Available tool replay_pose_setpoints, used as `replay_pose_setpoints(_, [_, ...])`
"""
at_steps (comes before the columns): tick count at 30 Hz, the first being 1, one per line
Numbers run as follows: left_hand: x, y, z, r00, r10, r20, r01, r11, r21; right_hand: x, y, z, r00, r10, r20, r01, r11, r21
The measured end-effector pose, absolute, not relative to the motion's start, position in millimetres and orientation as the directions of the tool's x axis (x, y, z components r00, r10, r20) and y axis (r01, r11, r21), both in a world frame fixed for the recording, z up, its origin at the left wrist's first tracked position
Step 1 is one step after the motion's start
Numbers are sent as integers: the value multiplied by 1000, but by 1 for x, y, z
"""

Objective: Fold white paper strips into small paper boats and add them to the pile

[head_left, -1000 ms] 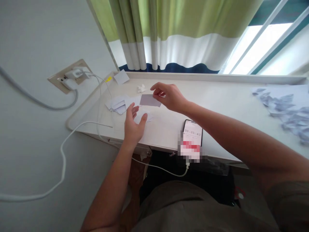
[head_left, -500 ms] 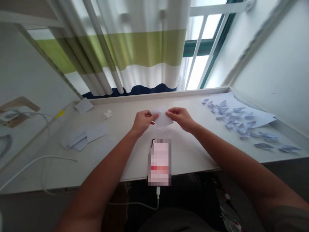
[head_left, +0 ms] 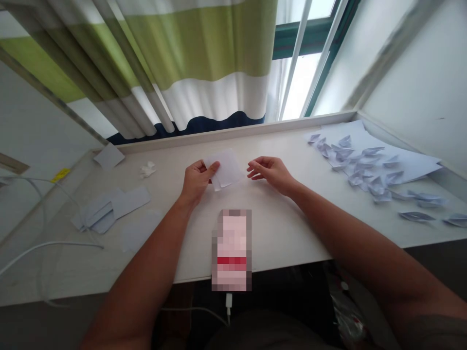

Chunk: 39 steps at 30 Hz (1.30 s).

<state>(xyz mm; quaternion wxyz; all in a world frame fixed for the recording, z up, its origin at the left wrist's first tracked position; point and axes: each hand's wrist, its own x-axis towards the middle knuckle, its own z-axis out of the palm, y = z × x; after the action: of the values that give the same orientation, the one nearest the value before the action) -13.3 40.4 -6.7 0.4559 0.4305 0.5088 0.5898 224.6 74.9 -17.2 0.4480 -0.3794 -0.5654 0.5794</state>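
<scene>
Between thumb and fingers, my left hand [head_left: 199, 180] grips a white sheet of paper [head_left: 229, 169] by its left side, above the middle of the desk. The sheet looks squarish, with a fold or second layer along its lower edge. A small gap to its right separates it from my right hand [head_left: 268, 171], which is empty, its fingers slightly curled and apart. Below both hands lies a phone [head_left: 232, 243] with a blurred screen, at the desk's front edge.
Several folded paper pieces [head_left: 377, 184] lie at the right, some on large white sheets [head_left: 401, 153]. On the left are loose paper pieces [head_left: 131, 201], a crumpled tissue [head_left: 147, 169] and white cables [head_left: 54, 248]. A charging plug [head_left: 228, 300] sits below the phone. Curtains [head_left: 204, 48] hang behind the desk.
My right hand has let go of the paper and is now apart from it. My left hand has shifted left with the sheet. The camera view has tilted down somewhat.
</scene>
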Motion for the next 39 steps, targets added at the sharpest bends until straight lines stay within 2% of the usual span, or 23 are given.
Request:
replay_pose_setpoints(3, [-6,35,-8,-143,987,78,-74,-89,993,216,70,-21,-361,926,110,-63,93,-994])
replay_pose_setpoints(6, [4,29,-11,-77,987,143,-42,-147,988,212,68,-26,-326,923,206,-61,197,-979])
replay_pose_setpoints(9, [3,31,-16,-89,975,206,-10,-207,978,217,71,-28,-271,939,210,-47,205,-978])
replay_pose_setpoints(13, [-20,48,-25,-333,918,217,93,-197,976,225,74,-25,-188,967,172,-31,169,-985])
replay_pose_setpoints(16, [-42,61,-30,-513,842,165,185,-79,980,224,74,-23,-212,970,122,-29,119,-993])
replay_pose_setpoints(19, [-52,67,-34,-582,787,204,417,73,906,222,72,-23,-244,968,62,-58,49,-997])
replay_pose_setpoints(20, [-51,66,-35,-567,783,255,489,71,870,221,72,-23,-256,966,41,-71,24,-997])
replay_pose_setpoints(22, [-43,61,-37,-462,788,407,612,-50,789,221,71,-22,-281,960,12,-104,-18,-994])
replay_pose_setpoints(24, [-29,52,-38,-318,785,532,668,-214,713,221,70,-21,-305,953,5,-140,-40,-989])
replay_pose_setpoints(25, [-21,47,-37,-266,793,548,674,-253,694,221,69,-20,-314,949,7,-157,-45,-987])
replay_pose_setpoints(29, [6,31,-30,-98,849,520,658,-337,674,221,67,-19,-354,934,40,-194,-31,-980])
replay_pose_setpoints(32, [11,27,-25,-31,853,521,579,-410,705,222,66,-18,-390,920,49,-175,-22,-984])
replay_pose_setpoints(34, [10,27,-23,-46,870,491,469,-415,780,222,65,-16,-418,907,40,-173,-36,-984])
replay_pose_setpoints(37, [6,26,-21,-39,928,371,226,-353,908,224,64,-12,-490,871,29,-211,-86,-974])
replay_pose_setpoints(39, [6,25,-19,0,946,325,127,-322,938,224,64,-11,-495,868,41,-222,-80,-972])
